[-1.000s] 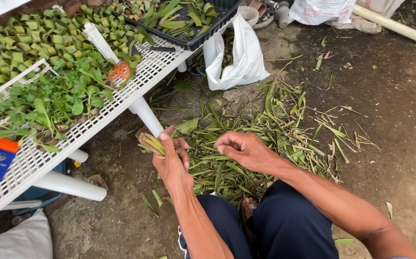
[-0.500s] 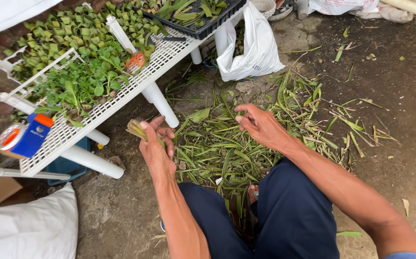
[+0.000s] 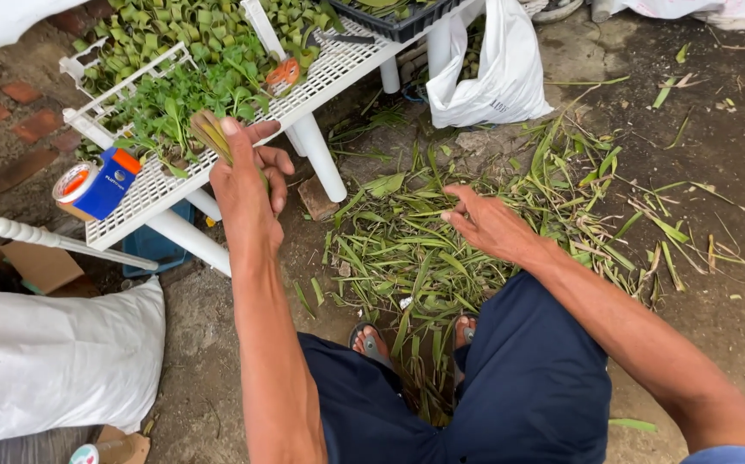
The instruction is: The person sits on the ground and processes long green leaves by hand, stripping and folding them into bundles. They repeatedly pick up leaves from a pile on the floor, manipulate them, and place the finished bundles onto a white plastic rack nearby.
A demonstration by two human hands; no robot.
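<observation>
Head view, left hand (image 3: 248, 193) gripping folded leaf piece (image 3: 212, 133), long axis upward-left

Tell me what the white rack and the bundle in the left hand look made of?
The white rack looks like moulded plastic: matte, with a fine grid top and round tube legs. The bundle in the left hand looks like folded strips of green leaf, fibrous and dull.

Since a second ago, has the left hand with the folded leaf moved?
Yes. The left hand, gripping the folded leaf piece, has gone from below the white rack up to its front edge, beside the greens there.
</observation>
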